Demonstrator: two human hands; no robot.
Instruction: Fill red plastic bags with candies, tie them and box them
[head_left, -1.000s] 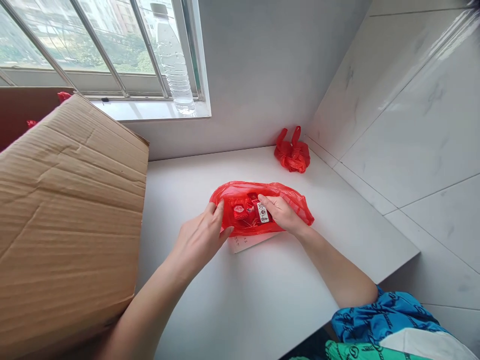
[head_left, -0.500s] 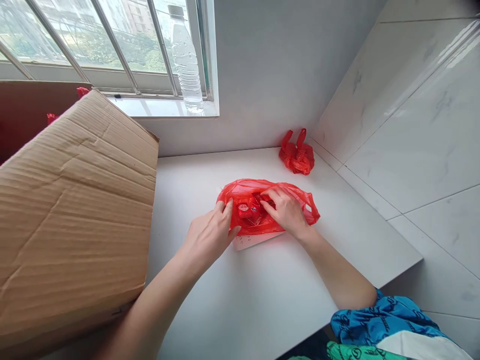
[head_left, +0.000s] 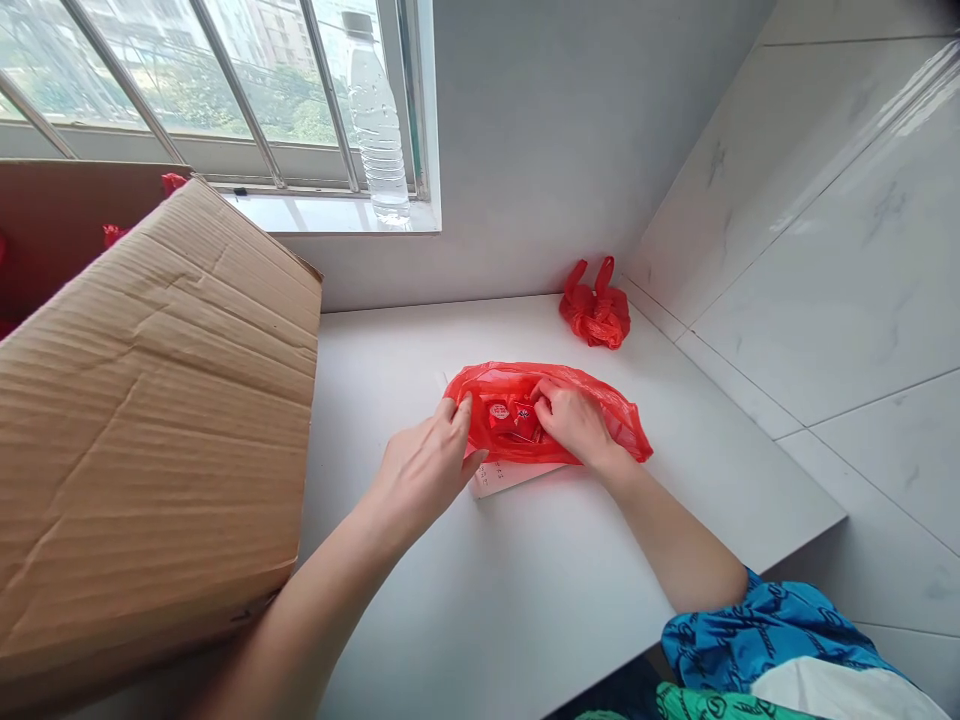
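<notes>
A red plastic bag (head_left: pixel 510 372) lies open on the white table, over a pale printed sheet or box (head_left: pixel 514 478). Small red wrapped packets (head_left: pixel 514 420) show inside its mouth. My left hand (head_left: pixel 435 455) grips the bag's left edge between thumb and fingers. My right hand (head_left: pixel 570 420) reaches into the bag beside the packets, its fingers curled together; what they hold, if anything, is hidden.
A large cardboard box (head_left: pixel 172 400) stands at the left, with red items showing behind its flap. A knotted red bag (head_left: pixel 596 308) sits at the table's back right corner. On the windowsill stands a clear water bottle (head_left: pixel 379 130). The white table (head_left: pixel 420 610) ends at the right.
The fingers of my right hand have curled in beside the packets. The bag and its contents have shifted slightly to the right, with my left hand still at its edge.
</notes>
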